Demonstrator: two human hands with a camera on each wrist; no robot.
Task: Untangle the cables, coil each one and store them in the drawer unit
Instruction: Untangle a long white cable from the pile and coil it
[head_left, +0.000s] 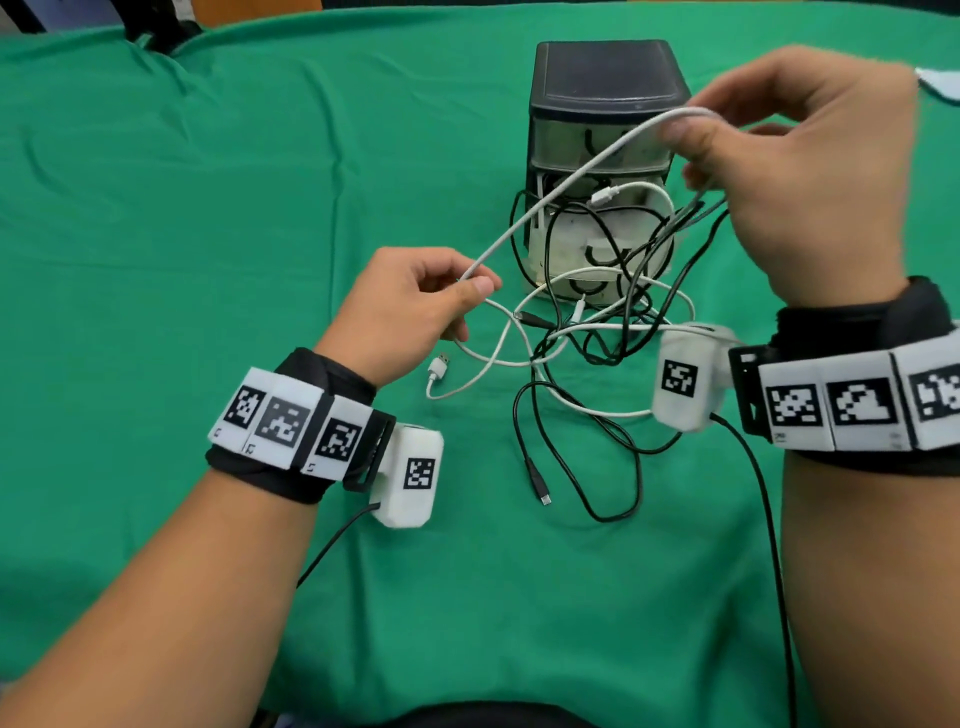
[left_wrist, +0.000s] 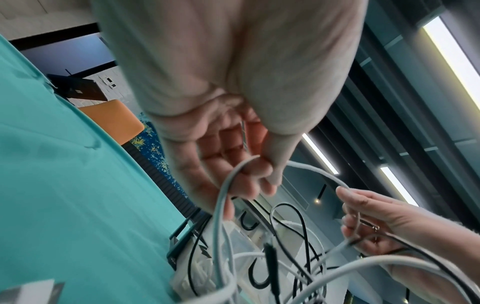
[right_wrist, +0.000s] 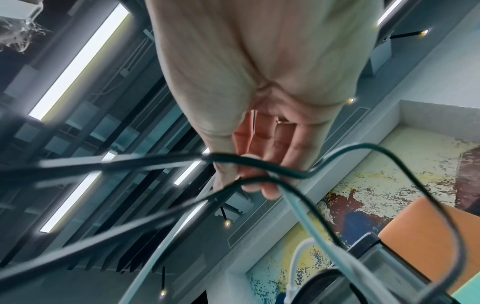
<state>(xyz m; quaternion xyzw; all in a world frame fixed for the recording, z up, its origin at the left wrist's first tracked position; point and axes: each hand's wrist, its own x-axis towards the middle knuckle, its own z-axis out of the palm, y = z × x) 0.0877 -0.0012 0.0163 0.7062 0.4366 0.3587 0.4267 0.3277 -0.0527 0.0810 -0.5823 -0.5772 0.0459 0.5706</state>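
My left hand (head_left: 410, 312) sits at centre frame, thumb and forefinger pinching the white cable (head_left: 566, 182). My right hand (head_left: 800, 171), up at the upper right, has its fingers curled around the same white cable and, as the right wrist view shows, a couple of black cables (head_left: 571, 457) too. Between my hands the white cable runs taut, its long axis slanting from lower left up to upper right across the front of the drawer unit (head_left: 605, 156). The tangle (head_left: 597, 322) lies on the green cloth (head_left: 208, 208) just below that line, nearer my right hand, so I reckon the pull goes up and leftward to slide this strand free. In the drawer unit, the clear drawers already show dark and white cable inside; the lower one looks pulled open.
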